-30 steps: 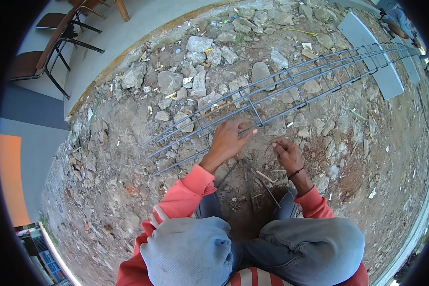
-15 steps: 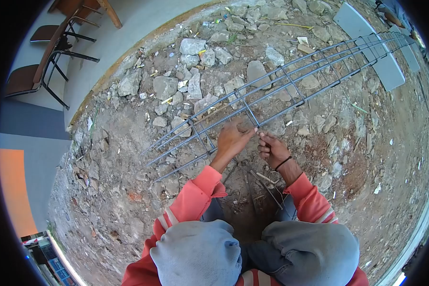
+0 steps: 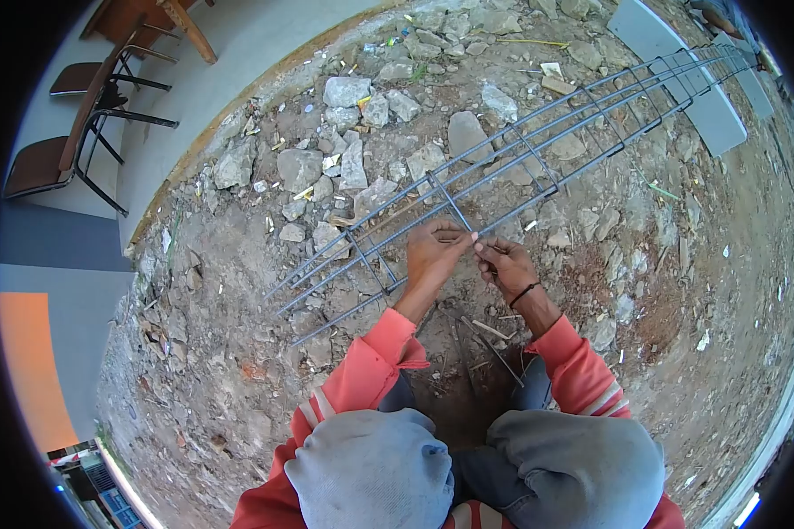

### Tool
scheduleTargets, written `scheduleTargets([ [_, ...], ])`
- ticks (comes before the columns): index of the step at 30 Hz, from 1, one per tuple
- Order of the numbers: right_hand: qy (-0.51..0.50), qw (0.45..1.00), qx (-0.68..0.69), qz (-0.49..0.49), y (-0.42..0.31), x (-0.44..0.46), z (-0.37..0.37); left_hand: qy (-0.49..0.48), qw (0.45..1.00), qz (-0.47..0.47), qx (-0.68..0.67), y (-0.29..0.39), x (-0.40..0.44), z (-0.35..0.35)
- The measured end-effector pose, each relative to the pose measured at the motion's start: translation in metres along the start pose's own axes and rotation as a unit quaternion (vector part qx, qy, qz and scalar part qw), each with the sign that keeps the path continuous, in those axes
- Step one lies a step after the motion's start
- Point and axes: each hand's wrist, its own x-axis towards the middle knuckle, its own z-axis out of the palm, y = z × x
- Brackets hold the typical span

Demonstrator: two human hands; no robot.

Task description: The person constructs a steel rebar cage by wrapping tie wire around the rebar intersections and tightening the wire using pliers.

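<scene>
A long rebar cage [image 3: 538,152] of steel bars and square stirrups runs from the lower left to the upper right in front of me. My left hand [image 3: 432,257] is closed at its near bar, beside a stirrup [image 3: 450,199], with thumb and fingertips drawn together. Close against it, my right hand [image 3: 505,266] pinches at the corner where stirrup and bar meet. Whatever lies between its fingertips is too small to name. Both sets of fingertips almost touch.
Rubble stones [image 3: 351,166] and broken chips cover the ground behind the cage. A grey board [image 3: 719,119] stands under its far end. Dark thin metal pieces [image 3: 503,360] lie between my feet. Brown chairs [image 3: 40,166] stand on a paved floor at upper left.
My right hand has turned and moved in slightly, its fingertips now closer to the left thumb. The left hand stays at the same stirrup. The view has shifted a little.
</scene>
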Motion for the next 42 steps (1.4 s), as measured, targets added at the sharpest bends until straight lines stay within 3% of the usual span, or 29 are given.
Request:
scheduleTargets([
  [3, 0.014, 0.999, -0.039, -0.026, -0.001, 0.003, 0.004, 0.048, 0.996, -0.002, 0.072, 0.007, -0.001, 0.004],
  [8, 0.034, 0.987, -0.151, -0.046, -0.008, -0.001, 0.009, 0.071, 0.995, 0.007, 0.071, 0.003, 0.001, 0.007],
  [10, 0.048, 0.929, -0.36, -0.077, -0.014, -0.013, 0.009, 0.071, 0.995, 0.017, 0.069, -0.003, 0.002, 0.007],
  [11, 0.048, 0.929, -0.36, -0.077, -0.011, -0.017, 0.004, 0.074, 0.995, 0.018, 0.059, -0.006, 0.002, 0.008],
  [13, 0.056, 0.804, -0.554, -0.208, -0.008, -0.027, -0.004, 0.077, 0.996, 0.018, 0.046, -0.006, 0.0, 0.01],
  [17, 0.074, 0.76, -0.613, -0.205, -0.029, -0.05, 0.005, 0.101, 0.99, 0.031, 0.09, -0.003, -0.008, 0.018],
  [22, 0.039, 0.628, -0.712, -0.311, -0.074, -0.046, 0.023, 0.128, 0.984, 0.041, 0.116, 0.003, -0.014, 0.021],
  [25, 0.006, 0.596, -0.729, -0.335, -0.093, -0.019, 0.03, 0.125, 0.982, 0.06, 0.125, 0.0, -0.015, 0.02],
  [29, 0.009, 0.587, -0.733, -0.344, -0.098, 0.01, 0.028, 0.123, 0.98, 0.105, 0.117, -0.007, -0.016, 0.021],
  [35, 0.034, 0.559, -0.781, -0.277, -0.082, 0.028, 0.032, 0.107, 0.972, 0.143, 0.149, -0.005, -0.022, 0.026],
  [39, -0.01, 0.542, -0.806, -0.236, -0.076, 0.045, 0.021, 0.077, 0.98, 0.11, 0.148, 0.003, -0.021, 0.022],
  [42, -0.052, 0.554, -0.807, -0.198, -0.076, 0.053, 0.012, 0.06, 0.98, 0.147, 0.117, -0.003, -0.021, 0.027],
])
